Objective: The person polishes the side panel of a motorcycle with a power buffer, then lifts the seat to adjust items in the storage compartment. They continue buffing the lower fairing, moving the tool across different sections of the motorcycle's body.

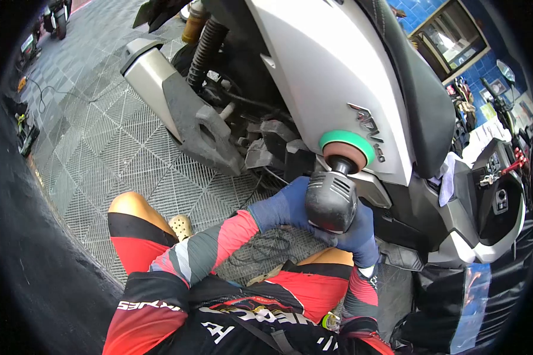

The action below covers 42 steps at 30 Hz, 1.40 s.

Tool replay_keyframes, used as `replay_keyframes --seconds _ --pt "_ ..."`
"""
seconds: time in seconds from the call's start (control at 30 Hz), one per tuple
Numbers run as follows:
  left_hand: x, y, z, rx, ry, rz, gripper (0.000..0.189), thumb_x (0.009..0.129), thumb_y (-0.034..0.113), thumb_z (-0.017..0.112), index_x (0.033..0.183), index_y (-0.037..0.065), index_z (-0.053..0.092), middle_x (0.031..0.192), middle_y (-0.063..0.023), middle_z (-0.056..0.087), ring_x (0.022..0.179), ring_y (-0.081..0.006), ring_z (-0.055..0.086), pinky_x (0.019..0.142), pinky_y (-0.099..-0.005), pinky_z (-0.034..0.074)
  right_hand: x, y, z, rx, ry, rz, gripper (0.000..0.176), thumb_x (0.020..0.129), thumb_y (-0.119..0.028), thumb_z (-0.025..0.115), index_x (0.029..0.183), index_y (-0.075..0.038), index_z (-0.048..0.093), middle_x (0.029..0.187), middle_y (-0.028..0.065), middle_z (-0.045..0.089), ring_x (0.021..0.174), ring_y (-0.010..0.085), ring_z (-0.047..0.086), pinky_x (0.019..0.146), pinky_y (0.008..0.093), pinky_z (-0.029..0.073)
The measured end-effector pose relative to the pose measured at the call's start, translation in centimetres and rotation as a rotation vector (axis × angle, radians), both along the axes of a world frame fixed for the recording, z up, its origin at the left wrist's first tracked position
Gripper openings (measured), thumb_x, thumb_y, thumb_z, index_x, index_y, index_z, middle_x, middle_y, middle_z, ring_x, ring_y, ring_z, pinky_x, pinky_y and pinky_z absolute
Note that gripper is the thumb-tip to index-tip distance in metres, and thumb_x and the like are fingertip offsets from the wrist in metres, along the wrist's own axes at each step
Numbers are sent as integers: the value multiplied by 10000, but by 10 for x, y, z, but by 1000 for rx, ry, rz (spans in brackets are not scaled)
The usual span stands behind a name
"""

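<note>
The polisher [331, 202] hides the pad's [344, 155] working face, its own handle and most fingers of the left hand [291, 204] and right hand [359, 229]. The top edge cuts off the motorbike [331, 65] and seat [410, 77]; the bottom edge, the shirt [243, 331]. Clutter [465, 109] at far right is too small to tell.

There are two hands [291, 204], two knees [131, 205], one power tool [331, 201], one green pad [343, 136], one muffler [154, 83].
</note>
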State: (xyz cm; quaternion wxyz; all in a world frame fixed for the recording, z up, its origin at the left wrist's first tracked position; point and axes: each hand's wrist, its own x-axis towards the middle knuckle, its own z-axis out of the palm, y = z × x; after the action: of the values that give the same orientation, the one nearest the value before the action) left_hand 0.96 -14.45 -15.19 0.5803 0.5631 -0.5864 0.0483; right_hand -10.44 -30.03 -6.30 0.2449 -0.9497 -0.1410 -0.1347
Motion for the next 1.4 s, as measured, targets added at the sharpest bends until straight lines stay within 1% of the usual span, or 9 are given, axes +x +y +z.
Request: replay_keyframes --seconds 0.13,0.2,0.27,0.37,0.87,0.93,1.23,1.3,1.4 --pt "-3 25 19 0 -71 75 635 638 383 865 1160 127 609 1114 -90 660 1038 -245 636 940 -378 494 7 33 29 97 91 -11 894 551 -397 905 1266 -16 527 1048 173 675 911 335 694 785 380 545" --pt "-8 37 7 -46 375 -21 764 611 340 889 1257 119 547 1209 -83 614 1106 -236 597 993 -374 459 15 47 40 160 101 88 889 562 -404 901 1265 -8 527 1056 181 673 926 340 692 806 377 541" --pt "-10 49 8 -39 195 8 903 593 318 914 1346 104 465 1300 -76 555 1186 -218 539 1040 -379 418 26 56 44 196 58 130 850 578 -416 891 1233 -2 541 1049 199 668 944 351 686 808 387 540" --pt "-29 76 37 -170 876 -238 967 628 303 919 1415 102 393 1363 -74 499 1278 -207 454 1089 -395 352 30 71 57 257 45 203 773 608 -423 870 1179 -17 546 987 217 668 933 381 670 776 415 543" --pt "-67 19 34 167 497 -110 1004 728 310 845 1491 98 227 1453 -113 364 1327 -218 381 1102 -375 331 -10 -14 13 399 128 185 782 569 -363 865 1190 -22 535 1033 214 663 974 374 664 818 401 536" --pt "-79 11 31 247 871 -177 988 735 328 834 1487 95 237 1450 -120 371 1332 -227 382 1103 -371 331 -17 -24 6 445 131 169 794 565 -355 868 1200 -18 531 1061 210 663 996 371 661 848 401 527" --pt "-88 2 40 196 692 -85 950 757 330 813 1486 105 249 1444 -132 393 1334 -237 408 1094 -384 350 -19 -31 2 546 117 247 854 535 -309 888 1252 -22 522 1117 221 645 1010 371 655 866 402 520" --pt "-93 17 56 253 1093 -122 944 767 311 819 1489 109 245 1445 -130 393 1335 -237 411 1098 -396 357 -14 -23 9 552 159 259 841 538 -319 887 1236 -18 528 1099 219 646 991 376 658 843 407 528" --pt "-91 39 56 241 1110 -111 942 769 309 818 1490 109 245 1445 -129 393 1335 -236 410 1098 -397 357 -3 -4 22 569 198 292 818 546 -344 883 1208 -9 537 1065 215 650 959 383 660 808 413 540"
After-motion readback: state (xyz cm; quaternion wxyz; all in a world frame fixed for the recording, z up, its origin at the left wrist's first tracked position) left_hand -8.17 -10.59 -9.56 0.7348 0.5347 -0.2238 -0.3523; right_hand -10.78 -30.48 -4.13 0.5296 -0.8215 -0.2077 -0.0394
